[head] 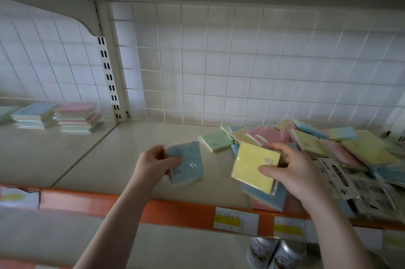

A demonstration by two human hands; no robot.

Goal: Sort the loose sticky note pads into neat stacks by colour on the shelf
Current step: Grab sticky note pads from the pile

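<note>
Two pads are lifted apart for sorting: left hand point(153, 164) grip clamped on blue pad point(186, 164), right hand point(293, 172) grip clamped on yellow pad point(254, 167), over the shelf point(114, 159).

I have my left hand point(153, 164) closed around a blue pad point(186, 163), lifted just above the shelf point(109, 159). My right hand point(293, 172) pinches a yellow pad point(252, 165), thumb on top. Directly under that grip lie a blue and a pink pad point(266, 203) at the shelf's front edge. Beyond the yellow pad sits a green pad point(215, 141); right of my grip sprawls the loose pile point(328, 144). Far left of the blue pad stand 2 stacks point(59, 118).
</note>
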